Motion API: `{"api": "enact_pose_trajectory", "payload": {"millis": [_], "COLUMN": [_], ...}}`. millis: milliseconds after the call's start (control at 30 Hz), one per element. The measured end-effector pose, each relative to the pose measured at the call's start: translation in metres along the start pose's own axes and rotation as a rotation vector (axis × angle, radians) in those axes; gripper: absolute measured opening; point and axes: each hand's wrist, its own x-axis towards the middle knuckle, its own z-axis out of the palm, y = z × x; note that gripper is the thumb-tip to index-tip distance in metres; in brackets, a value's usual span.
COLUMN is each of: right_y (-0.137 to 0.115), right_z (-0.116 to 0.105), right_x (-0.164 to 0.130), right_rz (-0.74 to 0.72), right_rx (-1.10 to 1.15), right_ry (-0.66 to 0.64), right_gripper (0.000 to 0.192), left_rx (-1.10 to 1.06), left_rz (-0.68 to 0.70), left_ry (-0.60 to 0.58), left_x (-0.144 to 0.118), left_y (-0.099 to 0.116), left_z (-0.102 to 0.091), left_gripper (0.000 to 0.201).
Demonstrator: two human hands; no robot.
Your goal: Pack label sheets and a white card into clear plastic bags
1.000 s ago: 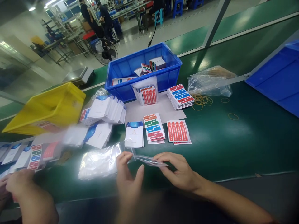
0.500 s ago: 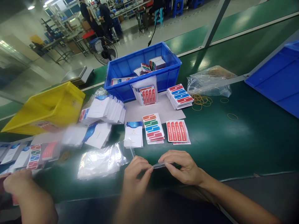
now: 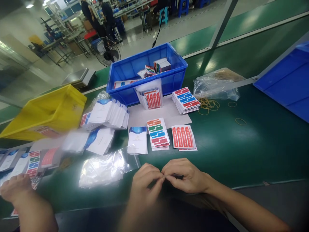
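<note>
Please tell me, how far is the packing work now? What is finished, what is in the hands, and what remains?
Done, it seems: bagged card sets lie at the left. In hand: the left hand and right hand meet fingertip to fingertip over the green belt, pinching something thin; it is too hidden to name. Left: stacks of white cards, colour stickers and red stickers, plus a pile of clear bags.
</note>
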Motion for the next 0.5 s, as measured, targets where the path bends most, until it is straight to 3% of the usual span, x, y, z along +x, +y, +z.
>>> {"api": "enact_pose_trajectory", "payload": {"millis": [133, 200, 300, 400, 500], "right_y": [0.001, 0.005, 0.018, 0.045, 0.076], "right_z": [-0.008, -0.019, -0.046, -0.08, -0.109], "right_x": [0.012, 0.029, 0.073, 0.13, 0.173], "right_rz": [0.012, 0.038, 0.108, 0.131, 0.089], "right_rx": [0.01, 0.012, -0.042, -0.083, -0.117], "right_ry": [-0.064, -0.043, 0.106, 0.278, 0.487], "right_gripper": [0.016, 0.014, 0.014, 0.016, 0.013], "left_rx": [0.026, 0.117, 0.388, 0.686, 0.868], "left_rz": [-0.018, -0.085, -0.179, -0.236, -0.45], "left_ry": [0.04, 0.13, 0.288, 0.428, 0.574], "left_x": [0.0, -0.003, -0.01, -0.022, -0.04], "left_y": [-0.005, -0.016, -0.046, -0.084, -0.112], "left_z": [-0.001, -0.007, -0.025, -0.051, -0.068], "left_gripper": [0.012, 0.026, 0.053, 0.047, 0.054]}}
